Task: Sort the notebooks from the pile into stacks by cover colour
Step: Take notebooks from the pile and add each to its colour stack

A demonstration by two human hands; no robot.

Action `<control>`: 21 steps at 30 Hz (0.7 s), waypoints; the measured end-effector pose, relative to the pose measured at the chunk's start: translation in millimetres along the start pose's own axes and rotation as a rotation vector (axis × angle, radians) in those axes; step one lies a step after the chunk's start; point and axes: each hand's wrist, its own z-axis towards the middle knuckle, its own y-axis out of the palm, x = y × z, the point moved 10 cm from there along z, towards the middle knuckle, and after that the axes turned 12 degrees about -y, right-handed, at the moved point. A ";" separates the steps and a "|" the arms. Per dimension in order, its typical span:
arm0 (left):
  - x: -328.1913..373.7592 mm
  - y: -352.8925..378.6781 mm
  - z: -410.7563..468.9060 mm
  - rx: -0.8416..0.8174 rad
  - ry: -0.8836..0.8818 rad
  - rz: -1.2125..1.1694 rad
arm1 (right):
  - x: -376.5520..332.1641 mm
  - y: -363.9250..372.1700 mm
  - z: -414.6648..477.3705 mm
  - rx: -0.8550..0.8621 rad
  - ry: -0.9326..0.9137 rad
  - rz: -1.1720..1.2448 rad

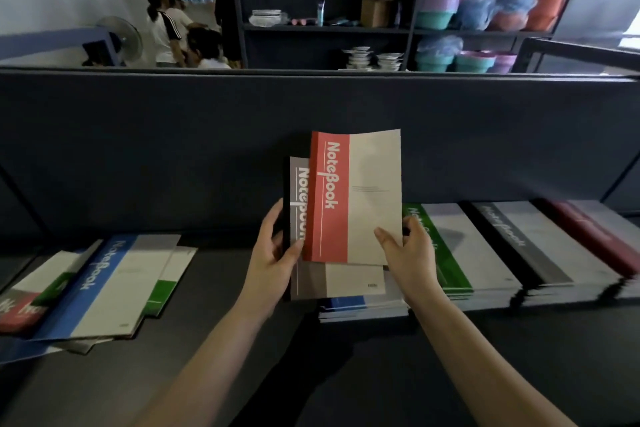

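Note:
A red-and-cream notebook [356,198] stands upright in mid-air, pinched at its lower right corner by my right hand [407,253]. Behind it my left hand [277,253] grips a grey-and-cream notebook [341,281] by its left edge. Under them lies a blue-topped stack [360,308]. To the right lie a green stack [446,253], a grey stack [519,239] and a red stack [588,232] side by side. At the left a loose mixed pile [100,284] has a blue notebook on top, with green, red and grey covers showing under it.
All the notebooks lie on a dark shelf [242,340] backed by a dark panel [173,149]. Beyond it stand metal racks [329,28] with bowls and coloured plastic tubs [485,7]. Several people [187,28] stand by a fan at the far left.

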 end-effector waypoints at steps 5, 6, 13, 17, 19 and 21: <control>5.0 36.1 2.2 -0.018 0.037 0.026 | 11.1 -37.4 4.5 0.035 -0.010 0.005; 5.6 45.9 1.9 -0.021 0.038 0.030 | 13.9 -46.8 5.5 0.039 -0.007 0.003; 1.5 135.4 -3.1 -0.063 0.015 0.043 | 43.5 -133.1 10.9 0.111 0.001 0.003; -1.5 194.1 -8.4 -0.090 -0.007 0.083 | 67.1 -184.5 15.7 0.155 0.006 0.028; -1.3 221.9 -9.2 -0.105 -0.003 0.097 | 79.3 -212.9 17.8 0.181 0.019 0.023; -1.0 249.5 -7.5 -0.111 0.006 0.109 | 90.4 -245.5 21.3 0.218 0.026 -0.003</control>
